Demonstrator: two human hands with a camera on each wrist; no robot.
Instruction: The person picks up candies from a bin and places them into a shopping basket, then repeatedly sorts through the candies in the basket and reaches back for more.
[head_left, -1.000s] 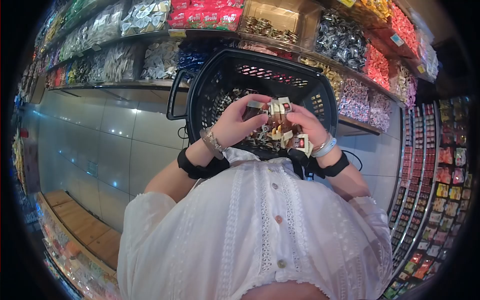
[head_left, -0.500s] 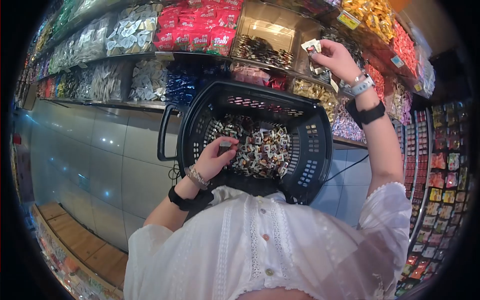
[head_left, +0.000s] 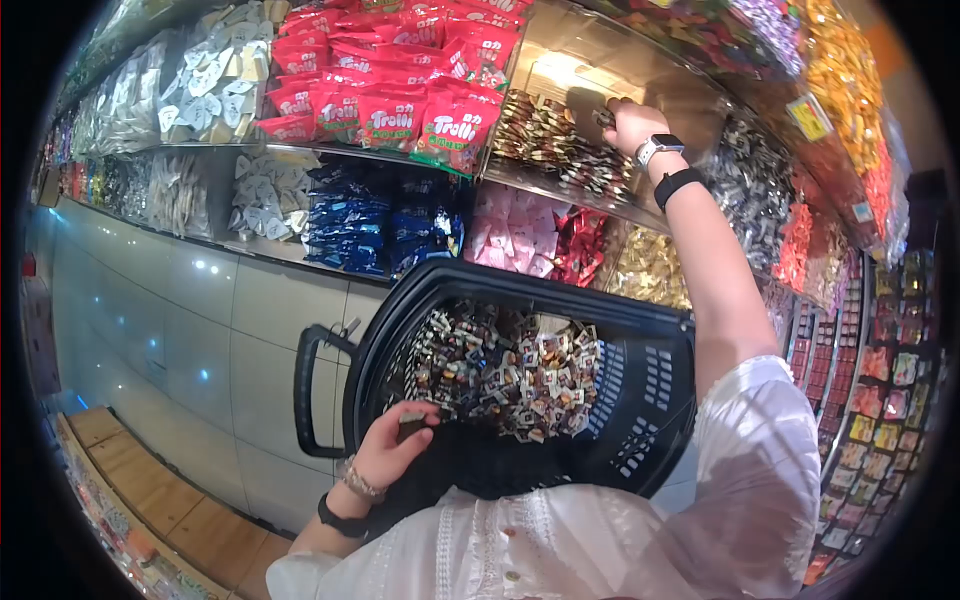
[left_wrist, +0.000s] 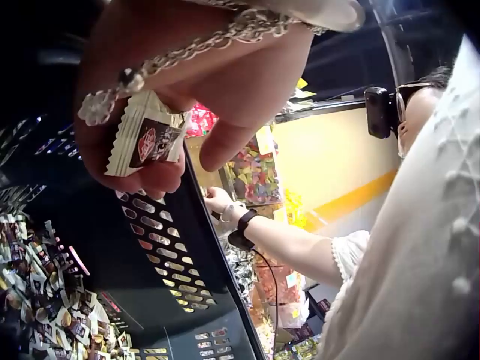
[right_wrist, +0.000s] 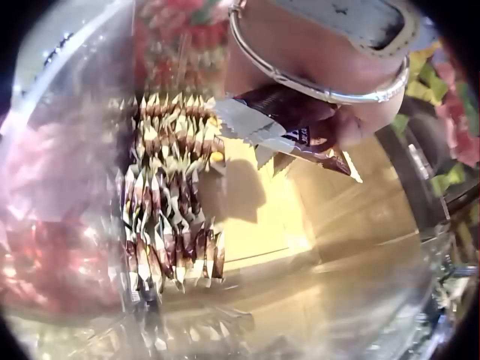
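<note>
In the head view the right hand (head_left: pixel 638 128) is inside a clear shelf bin (head_left: pixel 680 75), above rows of brown and cream wrapped candies (head_left: pixel 560 145). The right wrist view shows that hand holding several wrapped candies (right_wrist: pixel 289 131) over the bin's bare floor. The left hand (head_left: pixel 392 445) hangs over the near left side of a black basket (head_left: pixel 520 280), its fingers curled round a wrapped candy (left_wrist: pixel 150 142), seen in the left wrist view. Many like candies (head_left: pixel 545 380) lie in the basket.
Red Trolli bags (head_left: pixel 390 110) fill the bin to the left. Blue packets (head_left: pixel 350 215), pink packets (head_left: pixel 510 230) and gold candies (head_left: pixel 650 268) lie on the shelf below. The basket's handle (head_left: pixel 308 390) sticks out left above the tiled floor. A wooden ledge (head_left: pixel 150 460) is at lower left.
From over the basket, the right hand has moved up and forward into the bin. The left hand has parted from it and moved to the basket's near left. The shelf looks closer.
</note>
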